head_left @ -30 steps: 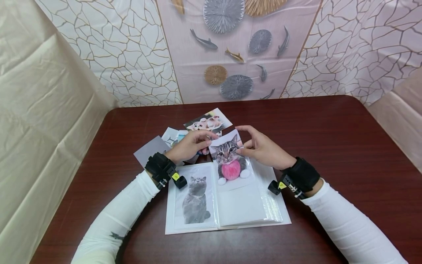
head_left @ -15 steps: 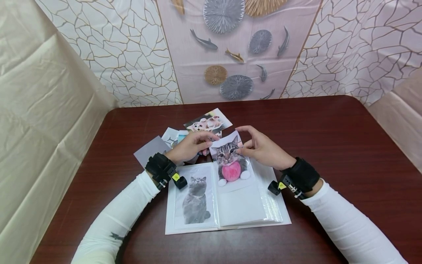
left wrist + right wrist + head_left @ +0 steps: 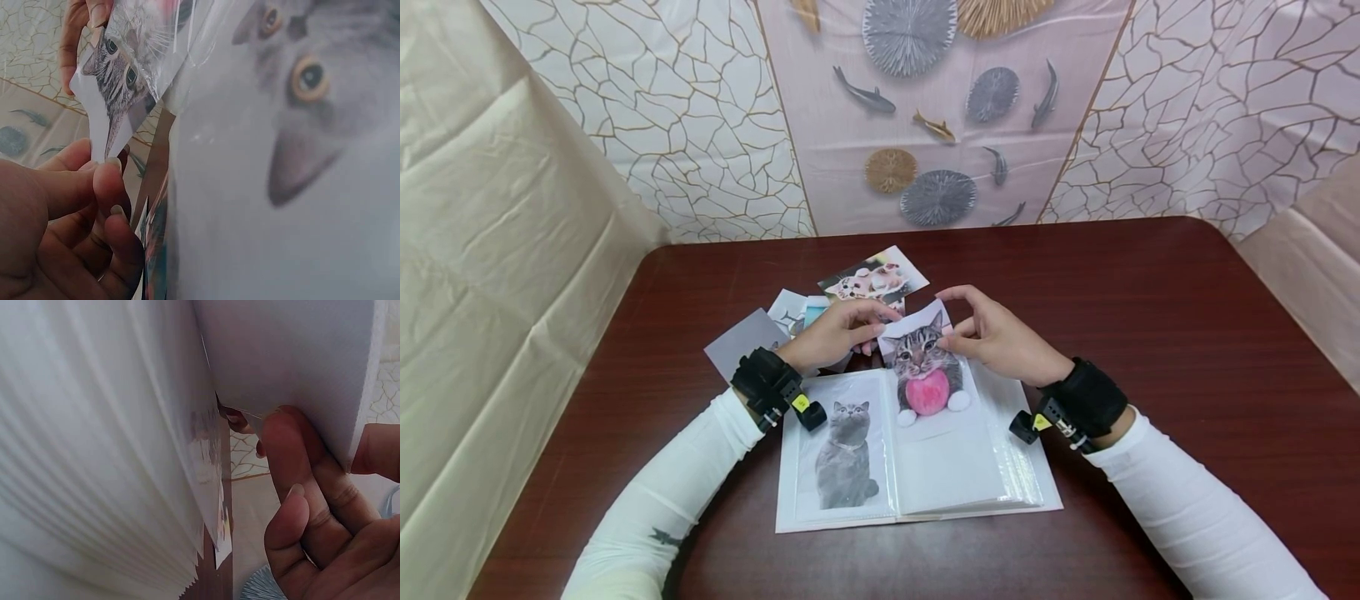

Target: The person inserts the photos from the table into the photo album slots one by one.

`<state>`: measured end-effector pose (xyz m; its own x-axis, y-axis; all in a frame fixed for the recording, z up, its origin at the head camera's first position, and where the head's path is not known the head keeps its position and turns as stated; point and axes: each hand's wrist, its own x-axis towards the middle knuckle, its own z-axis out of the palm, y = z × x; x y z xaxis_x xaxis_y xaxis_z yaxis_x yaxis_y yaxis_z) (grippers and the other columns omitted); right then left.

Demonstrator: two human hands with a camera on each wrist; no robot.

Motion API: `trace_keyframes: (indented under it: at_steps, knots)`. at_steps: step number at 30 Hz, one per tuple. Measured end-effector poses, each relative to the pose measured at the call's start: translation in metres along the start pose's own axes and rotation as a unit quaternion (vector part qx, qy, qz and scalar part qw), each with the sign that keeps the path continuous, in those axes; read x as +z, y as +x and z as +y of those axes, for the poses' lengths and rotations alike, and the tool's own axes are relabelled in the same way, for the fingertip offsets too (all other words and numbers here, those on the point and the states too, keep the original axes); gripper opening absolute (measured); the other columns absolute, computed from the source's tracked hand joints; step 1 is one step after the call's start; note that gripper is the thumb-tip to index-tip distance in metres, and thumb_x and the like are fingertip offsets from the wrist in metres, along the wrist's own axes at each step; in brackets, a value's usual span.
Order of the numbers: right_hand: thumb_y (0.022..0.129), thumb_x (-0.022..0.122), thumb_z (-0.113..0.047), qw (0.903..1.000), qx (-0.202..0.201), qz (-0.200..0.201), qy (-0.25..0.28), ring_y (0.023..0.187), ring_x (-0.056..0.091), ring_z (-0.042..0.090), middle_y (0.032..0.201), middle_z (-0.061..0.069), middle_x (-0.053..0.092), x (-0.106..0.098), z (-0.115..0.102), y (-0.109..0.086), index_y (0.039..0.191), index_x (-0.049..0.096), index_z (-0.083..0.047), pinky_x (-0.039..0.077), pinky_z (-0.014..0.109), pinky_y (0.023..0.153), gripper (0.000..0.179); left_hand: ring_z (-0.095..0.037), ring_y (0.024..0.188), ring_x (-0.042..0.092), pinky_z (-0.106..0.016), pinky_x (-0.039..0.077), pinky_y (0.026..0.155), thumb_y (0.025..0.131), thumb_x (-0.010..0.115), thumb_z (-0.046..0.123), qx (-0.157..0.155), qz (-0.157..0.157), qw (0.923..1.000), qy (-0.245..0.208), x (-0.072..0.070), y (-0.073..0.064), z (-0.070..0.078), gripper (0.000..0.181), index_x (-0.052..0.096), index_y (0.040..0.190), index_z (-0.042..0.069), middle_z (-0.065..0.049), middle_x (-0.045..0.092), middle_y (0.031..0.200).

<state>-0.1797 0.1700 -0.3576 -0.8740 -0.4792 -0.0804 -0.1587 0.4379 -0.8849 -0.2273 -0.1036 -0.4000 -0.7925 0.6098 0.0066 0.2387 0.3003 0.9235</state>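
A photo album [image 3: 951,475] lies spread on the table, with a grey cat photo [image 3: 850,467] in its left page. Partly inside the clear pocket of the right page is a tabby cat photo [image 3: 925,354] with a pink heart; its upper part sticks out over the page's top. My left hand [image 3: 842,333] pinches this photo's upper left corner between thumb and fingers, as the left wrist view confirms. On the opposite side, my right hand [image 3: 1000,337] grips the right edge. In the right wrist view, right fingers [image 3: 284,447] bend against the photo's white back.
Behind the album's left page, several loose photos overlap, among them a kitten photo [image 3: 868,283] at the back and a grey sheet [image 3: 741,342] at the left. My left forearm crosses beside them. The dark wooden table [image 3: 1150,292] ends at a patterned curtain [image 3: 655,108].
The tabby cat photo has slid slightly down toward me, deeper into the pocket. My left hand has shifted a little with it; the right hand has hardly moved.
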Motion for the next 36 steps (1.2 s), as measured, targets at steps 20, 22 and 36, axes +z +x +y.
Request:
trace_keyframes:
  at_steps: [20,22,36]
  knots:
    - [0.098,0.065,-0.005,1.0,0.005,0.006,0.002,0.079,0.059,0.013,0.094,0.016,0.074,0.0008,-0.0005,-0.0001,0.142,0.037,-0.004,0.035,0.029,0.06,0.052,-0.021,0.072,0.058,-0.03,0.053,0.07,0.104,0.052,0.003,-0.021,-0.011,0.9997,0.0,0.0013,-0.0002,0.002,0.03,0.066,0.129,0.008,-0.01,0.062,0.091]
    - [0.098,0.065,-0.005,1.0,0.006,0.007,0.003,0.08,0.06,0.013,0.094,0.016,0.074,0.0009,-0.0003,0.0001,0.141,0.037,-0.004,0.035,0.029,0.061,0.052,-0.021,0.072,0.058,-0.03,0.053,0.071,0.104,0.052,0.003,-0.021,-0.012,0.9997,0.001,0.0013,-0.0002,0.0022,0.03,0.066,0.129,0.009,-0.012,0.061,0.091]
    - [0.098,0.064,-0.001,0.9999,-0.004,0.001,0.016,0.084,0.065,0.009,0.095,0.017,0.075,0.0006,0.003,0.0014,0.136,0.038,-0.002,0.038,0.027,0.065,0.046,-0.02,0.07,0.059,-0.03,0.053,0.07,0.104,0.052,0.001,0.007,-0.023,0.9996,0.012,0.0012,-0.0001,0.0,0.029,0.066,0.128,0.006,-0.018,0.061,0.086]
